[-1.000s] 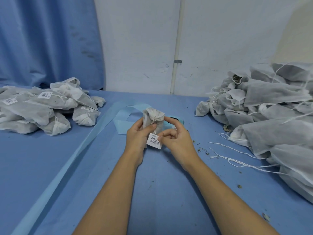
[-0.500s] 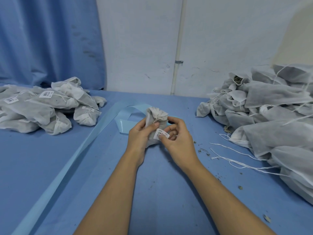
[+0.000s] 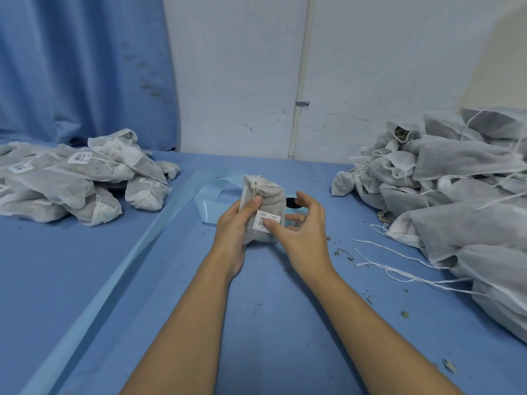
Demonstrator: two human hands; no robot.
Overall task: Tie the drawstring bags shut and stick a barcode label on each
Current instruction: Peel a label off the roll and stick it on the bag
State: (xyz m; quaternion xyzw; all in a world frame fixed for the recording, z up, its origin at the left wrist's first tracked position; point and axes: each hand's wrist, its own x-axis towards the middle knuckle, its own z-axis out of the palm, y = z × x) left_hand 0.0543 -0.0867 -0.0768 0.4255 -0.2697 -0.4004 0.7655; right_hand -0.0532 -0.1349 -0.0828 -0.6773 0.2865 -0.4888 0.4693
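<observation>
A small white drawstring bag (image 3: 266, 199) with its neck tied stands upright over the blue table, in the middle of the view. My left hand (image 3: 235, 223) grips its left side, thumb across the front. A white barcode label (image 3: 268, 220) sits on the bag's lower front. My right hand (image 3: 302, 226) has its thumb pressed on that label while the other fingers spread loosely behind the bag's right side.
A pile of labelled, tied bags (image 3: 77, 181) lies at the left. A larger heap of bags (image 3: 456, 195) with loose white strings (image 3: 399, 269) fills the right. A light blue backing strip (image 3: 137, 252) runs diagonally across the blue table (image 3: 271, 309), with its roll (image 3: 293, 203) behind the bag.
The label went from being pinched below the bag in my right fingers to lying flat on the bag's front. My right fingers opened, and the thumb now presses the label.
</observation>
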